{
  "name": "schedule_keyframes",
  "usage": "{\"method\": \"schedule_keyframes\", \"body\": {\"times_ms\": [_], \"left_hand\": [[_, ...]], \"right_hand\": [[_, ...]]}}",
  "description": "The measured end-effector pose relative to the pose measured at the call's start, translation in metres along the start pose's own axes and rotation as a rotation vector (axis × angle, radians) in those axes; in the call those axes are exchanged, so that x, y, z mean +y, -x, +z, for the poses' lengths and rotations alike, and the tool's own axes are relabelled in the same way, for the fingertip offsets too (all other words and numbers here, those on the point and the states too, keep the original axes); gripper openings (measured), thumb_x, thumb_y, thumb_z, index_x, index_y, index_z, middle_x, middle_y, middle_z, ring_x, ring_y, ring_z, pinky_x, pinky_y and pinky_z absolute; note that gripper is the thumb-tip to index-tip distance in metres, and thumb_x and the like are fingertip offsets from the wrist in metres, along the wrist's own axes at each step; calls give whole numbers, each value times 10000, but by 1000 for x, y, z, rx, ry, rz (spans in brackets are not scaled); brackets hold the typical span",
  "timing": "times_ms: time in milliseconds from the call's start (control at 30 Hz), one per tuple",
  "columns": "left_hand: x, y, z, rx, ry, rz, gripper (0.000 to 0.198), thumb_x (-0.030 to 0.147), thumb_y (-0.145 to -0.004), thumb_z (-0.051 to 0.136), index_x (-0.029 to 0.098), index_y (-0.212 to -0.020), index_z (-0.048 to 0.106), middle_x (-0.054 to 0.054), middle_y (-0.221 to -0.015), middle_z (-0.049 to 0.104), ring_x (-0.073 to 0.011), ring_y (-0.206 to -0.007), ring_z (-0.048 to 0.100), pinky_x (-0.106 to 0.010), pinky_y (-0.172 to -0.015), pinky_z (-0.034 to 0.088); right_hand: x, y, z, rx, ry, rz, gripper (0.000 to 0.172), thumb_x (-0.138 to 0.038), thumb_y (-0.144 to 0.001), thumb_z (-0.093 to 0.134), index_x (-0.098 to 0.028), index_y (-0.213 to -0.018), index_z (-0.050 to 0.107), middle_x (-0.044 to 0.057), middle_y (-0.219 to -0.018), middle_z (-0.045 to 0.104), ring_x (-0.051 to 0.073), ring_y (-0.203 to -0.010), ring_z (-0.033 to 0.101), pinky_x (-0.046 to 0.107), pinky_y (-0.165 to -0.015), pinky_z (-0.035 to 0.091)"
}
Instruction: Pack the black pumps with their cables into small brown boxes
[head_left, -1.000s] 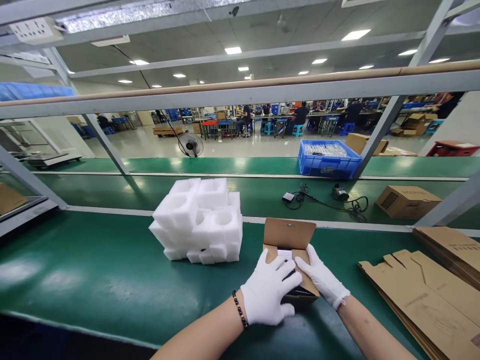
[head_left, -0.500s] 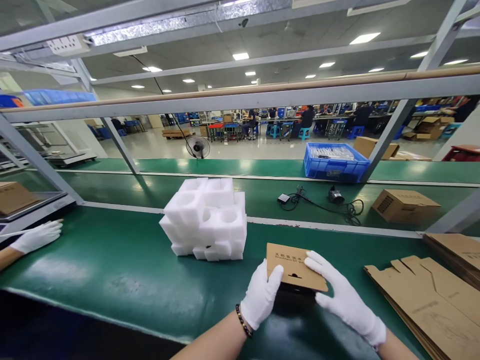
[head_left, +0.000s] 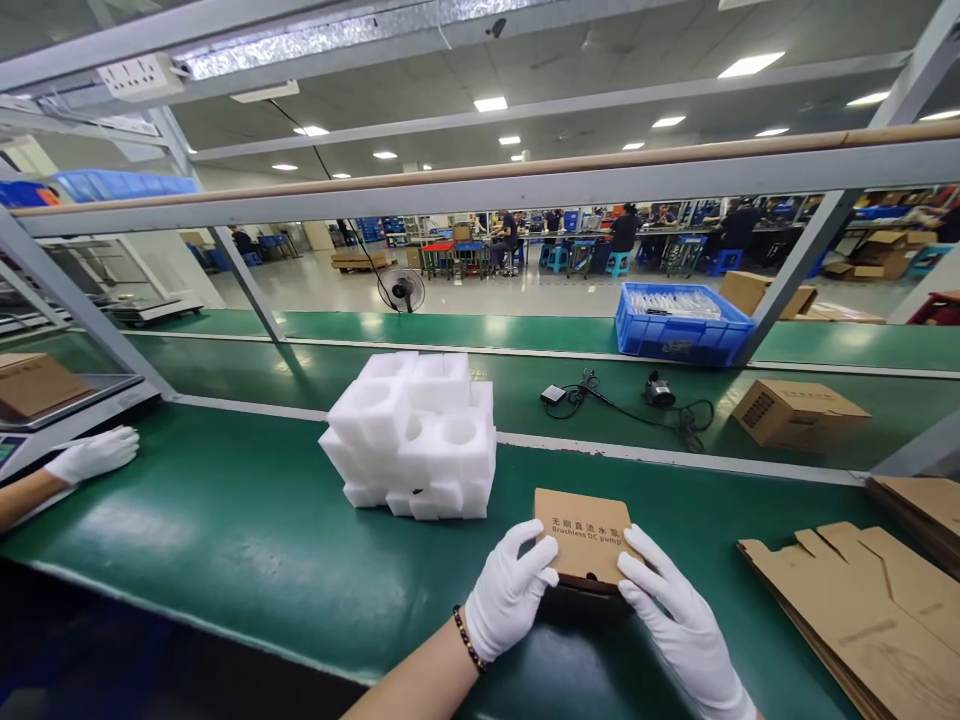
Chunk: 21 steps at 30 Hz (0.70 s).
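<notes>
A small brown cardboard box [head_left: 586, 530] printed "Brushless DC pump" is between my two white-gloved hands, over the green work surface [head_left: 255, 560]. My left hand [head_left: 514, 580] grips its left side, thumb and fingers at the front left corner. On the opposite side my right hand [head_left: 675, 605] has its fingers pressed against the right edge. The lid lies nearly flat, with a small dark slot at its front edge. To the left of the box stands a stack of white foam blocks [head_left: 412, 440] with round holes. Flattened cardboard boxes [head_left: 862, 610] lie to the right.
Behind the strip are an adapter [head_left: 553, 395] with cables, a black pump-like part [head_left: 659, 390] and a closed carton [head_left: 802, 412]. A blue crate [head_left: 679, 325] stands further back. Another person's gloved hand [head_left: 94, 455] rests at the left beside a scale.
The box's lid has come down flatter, and its printing now shows fully. My right hand has drawn in against the right edge, while my left fingers have shifted along the left side.
</notes>
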<state>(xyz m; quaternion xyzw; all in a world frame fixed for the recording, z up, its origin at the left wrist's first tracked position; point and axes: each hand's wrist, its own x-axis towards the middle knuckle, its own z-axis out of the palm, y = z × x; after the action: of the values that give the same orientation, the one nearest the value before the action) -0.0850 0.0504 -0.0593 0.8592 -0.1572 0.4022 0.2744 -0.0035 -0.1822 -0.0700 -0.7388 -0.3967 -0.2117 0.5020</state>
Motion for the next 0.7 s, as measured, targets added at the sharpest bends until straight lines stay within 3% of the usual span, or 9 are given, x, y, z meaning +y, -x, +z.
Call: {"method": "schedule_keyframes", "body": {"times_ms": [133, 233, 333, 433, 567, 633, 700], "left_hand": [[6, -15, -6, -183, -136, 46, 333, 493, -865, 541, 183, -979, 591, -94, -958, 589, -230, -942, 545, -435, -862, 518], [10, -24, 3, -334, -32, 54, 245, 338, -880, 488, 173, -700, 504, -47, -737, 526, -177, -773, 470, -377, -761, 481], [11, -28, 13, -337, 8, 9, 371, 321, -931, 367, 182, -588, 394, -29, -648, 465, -153, -691, 415, -325, -671, 417], [11, -33, 13, -287, 60, -42, 455, 395, -958, 279, 183, -594, 451, -26, -634, 484, -146, -661, 435, -344, -707, 420], [6, -52, 10, -330, 225, -315, 447, 443, -935, 343, 193, -666, 597, -48, -686, 598, -176, -764, 572, -412, -900, 459], [1, -62, 12, -313, 239, -413, 376, 412, -921, 395, 187, -765, 653, -80, -856, 675, -200, -905, 614, -417, -966, 460], [-5, -69, 16, -326, 290, -510, 283, 344, -872, 495, 190, -1035, 668, -111, -1256, 610, -235, -1184, 545, -440, -1073, 400]], "right_hand": [[1, 2, -6, -102, 40, -37, 429, -238, -873, 641, -324, -1289, 581, 44, -1430, 471, 292, -1262, 503, 477, -1012, 500], [5, 6, -6, -118, 142, -157, 542, -163, -881, 595, -365, -1373, 495, 26, -1380, 525, 307, -1300, 459, 547, -987, 512], [5, 7, -3, -70, 266, -268, 625, -83, -880, 550, -360, -1426, 424, 36, -1250, 625, 302, -1278, 486, 615, -1024, 451], [-5, 4, 4, -50, 398, -358, 662, -58, -877, 537, -282, -1473, 356, 85, -1176, 660, 273, -1166, 583, 576, -1045, 436], [-21, -3, 22, -22, 509, -401, 587, -103, -879, 560, -221, -1433, 406, 113, -1090, 679, 281, -1041, 630, 529, -968, 483], [-24, -5, 32, 25, 552, -338, 438, -133, -887, 541, -187, -1320, 510, 140, -1078, 670, 316, -1018, 621, 549, -902, 497], [-24, -6, 38, 35, 546, -274, 328, -143, -890, 511, -185, -1212, 562, 144, -1063, 664, 327, -995, 616, 563, -868, 495]]}}
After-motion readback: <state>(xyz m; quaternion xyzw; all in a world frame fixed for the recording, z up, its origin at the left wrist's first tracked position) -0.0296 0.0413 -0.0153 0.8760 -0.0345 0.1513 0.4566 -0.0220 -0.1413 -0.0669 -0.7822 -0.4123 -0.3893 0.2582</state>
